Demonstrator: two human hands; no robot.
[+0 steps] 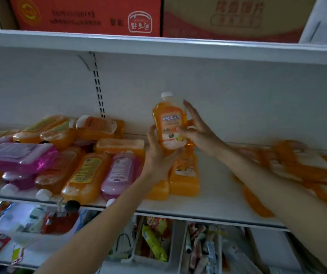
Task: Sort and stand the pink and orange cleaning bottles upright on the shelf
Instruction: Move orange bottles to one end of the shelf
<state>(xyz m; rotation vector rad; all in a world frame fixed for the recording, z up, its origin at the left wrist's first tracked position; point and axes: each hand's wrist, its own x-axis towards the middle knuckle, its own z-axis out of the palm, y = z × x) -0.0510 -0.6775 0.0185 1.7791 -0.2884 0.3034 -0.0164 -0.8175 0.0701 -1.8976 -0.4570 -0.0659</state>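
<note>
An orange bottle (169,123) with a white cap is held upright above the white shelf (214,194), near its middle. My left hand (156,153) grips its lower left side from below. My right hand (196,129) holds its right side, thumb on the label and fingers behind it. Under it, two orange bottles (184,177) stand side by side. To the left, several orange bottles (84,177) and pink bottles (119,173) lie on their sides in a pile. At the right, more orange bottles (297,165) lie blurred.
A shelf board (158,48) above carries cardboard boxes (87,14). The lower shelf holds snack packets (154,242) and bins. A slotted upright (99,88) runs down the back wall. Bare shelf surface shows between the standing bottles and the right-hand pile.
</note>
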